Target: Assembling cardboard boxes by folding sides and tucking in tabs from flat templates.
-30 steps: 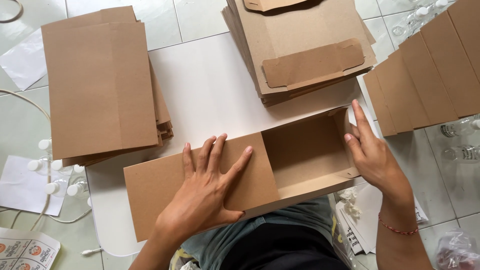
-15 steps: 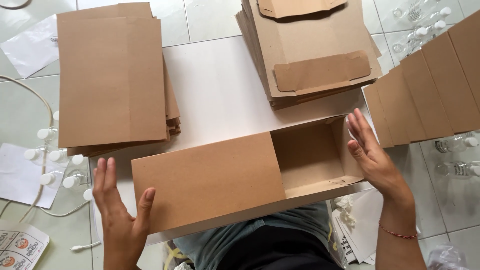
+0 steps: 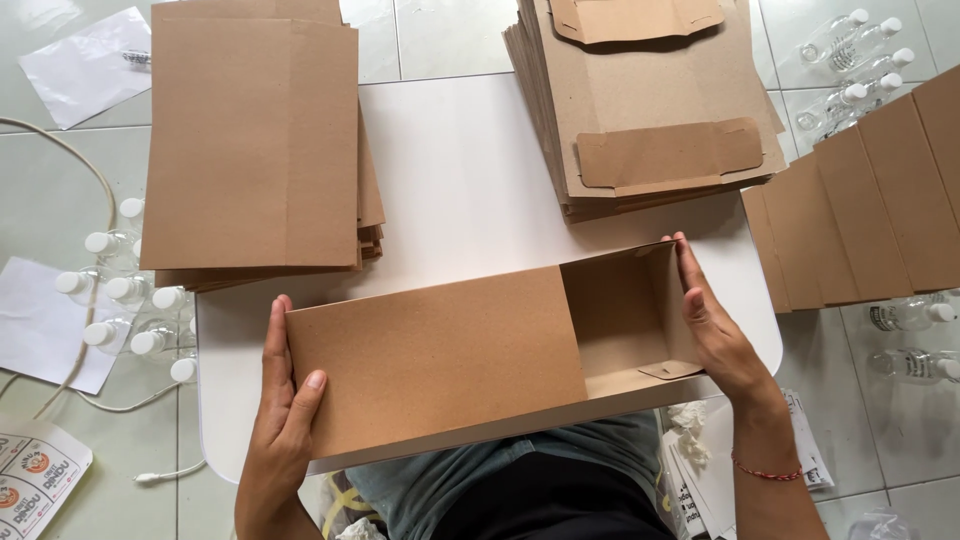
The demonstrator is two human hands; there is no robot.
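A white desk (image 3: 470, 180) filled the middle of the view, standing on a pale tiled floor (image 3: 60, 170). At the near edge of the desk, just above the person's lap, lay the brown cardboard box (image 3: 440, 360), a long drawer-style piece: a plain sleeve covered its left part, and the inner tray (image 3: 625, 315) showed uncovered at the right end, its floor and end wall visible.

On the far left of the desk sat a stack of flat brown sleeves (image 3: 255, 140), squared up and overhanging the desk's left edge. On the far right sat a second stack of flat cut cardboard blanks (image 3: 650, 90), the top sheet showing folded tabs. Off the desk to the right, a fanned row of brown cardboard pieces (image 3: 870, 200) overlapped one another.

The left hand (image 3: 285, 400) was flat against the left end of the box, fingers straight and together, thumb lying on the top face; it pressed rather than gripped. The right hand (image 3: 715, 325) was likewise open and flat against the right end wall of the tray, fingers pointing away from the body, a thin red bracelet (image 3: 765, 470) on the wrist. The box was held between the two palms.

Smaller things lay on the floor: clear plastic bottles with white caps (image 3: 120, 300) left of the desk and more bottles (image 3: 850, 60) to the right, white paper sheets (image 3: 85, 60), and a white cable (image 3: 70, 160) curving across the tiles.
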